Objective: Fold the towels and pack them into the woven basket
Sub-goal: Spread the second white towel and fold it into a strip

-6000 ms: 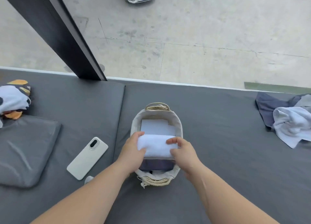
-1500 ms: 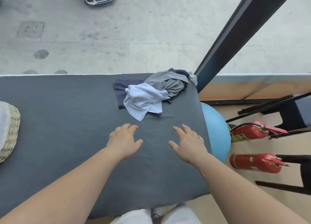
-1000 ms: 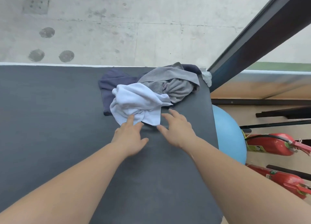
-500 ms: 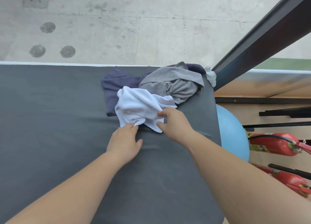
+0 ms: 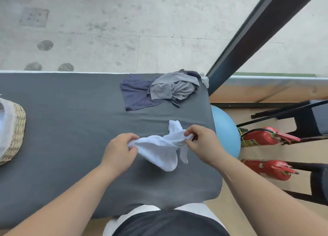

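White towel: the white towel is bunched and held up between both hands over the near right part of the surface, and its loose ends hang down and sag in the middle.
Left hand: the left hand has its fingers curled round the towel's left end, thumb and fingers closed on the cloth.
Right hand: the right hand pinches the towel's right end between thumb and fingertips, and one corner of the cloth sticks up beyond it.
Surface: the dark grey padded surface lies under the towel, with a shadow below the hanging cloth.
Woven basket: the woven basket sits on the surface at the far left, well apart from the hands and cut off by the frame edge. A pale lining shows inside its rim.
Other towels: a crumpled grey towel lies partly on top of a navy towel near the far right corner of the surface, apart from the white one.
Beside the surface: a blue ball is just off the right edge. Two red fire extinguishers lie on the floor next to it, with black furniture legs beyond them.
Beyond: a dark slanted post rises from the far right corner, and concrete ground is behind it.
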Tool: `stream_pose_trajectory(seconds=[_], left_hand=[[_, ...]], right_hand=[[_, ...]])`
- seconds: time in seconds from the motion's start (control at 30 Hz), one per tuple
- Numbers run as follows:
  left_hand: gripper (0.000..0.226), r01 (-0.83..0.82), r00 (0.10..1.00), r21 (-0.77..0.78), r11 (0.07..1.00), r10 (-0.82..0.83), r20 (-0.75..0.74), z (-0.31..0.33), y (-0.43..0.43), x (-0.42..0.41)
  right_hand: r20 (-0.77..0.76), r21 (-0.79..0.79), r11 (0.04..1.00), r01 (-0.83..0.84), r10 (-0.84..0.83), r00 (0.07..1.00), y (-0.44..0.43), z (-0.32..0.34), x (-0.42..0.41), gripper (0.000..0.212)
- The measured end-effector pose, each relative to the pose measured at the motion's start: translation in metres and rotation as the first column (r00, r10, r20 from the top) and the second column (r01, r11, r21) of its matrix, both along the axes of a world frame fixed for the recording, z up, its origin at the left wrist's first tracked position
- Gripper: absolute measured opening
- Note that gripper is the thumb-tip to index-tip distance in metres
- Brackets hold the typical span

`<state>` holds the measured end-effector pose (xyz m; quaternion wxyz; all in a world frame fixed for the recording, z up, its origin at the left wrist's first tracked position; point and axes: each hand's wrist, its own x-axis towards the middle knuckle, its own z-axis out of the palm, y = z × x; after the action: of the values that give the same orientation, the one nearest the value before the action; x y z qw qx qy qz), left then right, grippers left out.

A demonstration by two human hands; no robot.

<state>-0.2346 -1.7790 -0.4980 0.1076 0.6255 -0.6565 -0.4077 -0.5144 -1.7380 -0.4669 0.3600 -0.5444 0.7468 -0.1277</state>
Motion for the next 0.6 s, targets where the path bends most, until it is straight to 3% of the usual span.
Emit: stream_pose_trajectory(seconds=[0.17, 0.23, 0.3, 0.37, 0.5, 0.6], left_hand=[[0.018, 0.066, 0.957, 0.22, 0.973, -0.124, 0.262, 0.033, 0.022, 0.015], [0.039, 0.121, 0.919, 0.267, 0.956, -0.209, 0.335, 0.041, 0.035, 0.016], [0.074, 0.185, 0.947, 0.19, 0.964, -0.226, 0.228, 0.051, 0.054, 0.0], [0.081, 0.215, 0.976, 0.076, 0.974, -0.215, -0.009, 0.069, 0.076, -0.035], [0.017, 0.186, 0.946, -0.114, 0.976, -0.209, -0.246, 0.089, 0.109, -0.102], [0.007, 0.142, 0.957, -0.104, 0.984, -0.163, -0.24, 0.096, 0.129, -0.123]], right_hand=[[0.081, -0.051, 0.99, 0.13, -0.125, 0.989, 0.041, 0.035, -0.005, 0.021], [0.161, -0.062, 0.983, 0.172, -0.16, 0.974, 0.053, 0.048, -0.004, 0.013], [0.26, -0.056, 0.984, 0.169, -0.149, 0.954, 0.064, 0.058, 0.003, 0.01], [0.356, -0.04, 0.99, 0.136, -0.113, 0.928, 0.075, 0.065, 0.011, 0.01], [0.489, -0.075, 0.99, 0.123, -0.071, 0.869, 0.099, 0.077, 0.004, 0.007], [0.5, -0.119, 0.984, 0.136, -0.059, 0.864, 0.12, 0.08, -0.024, 0.007]])
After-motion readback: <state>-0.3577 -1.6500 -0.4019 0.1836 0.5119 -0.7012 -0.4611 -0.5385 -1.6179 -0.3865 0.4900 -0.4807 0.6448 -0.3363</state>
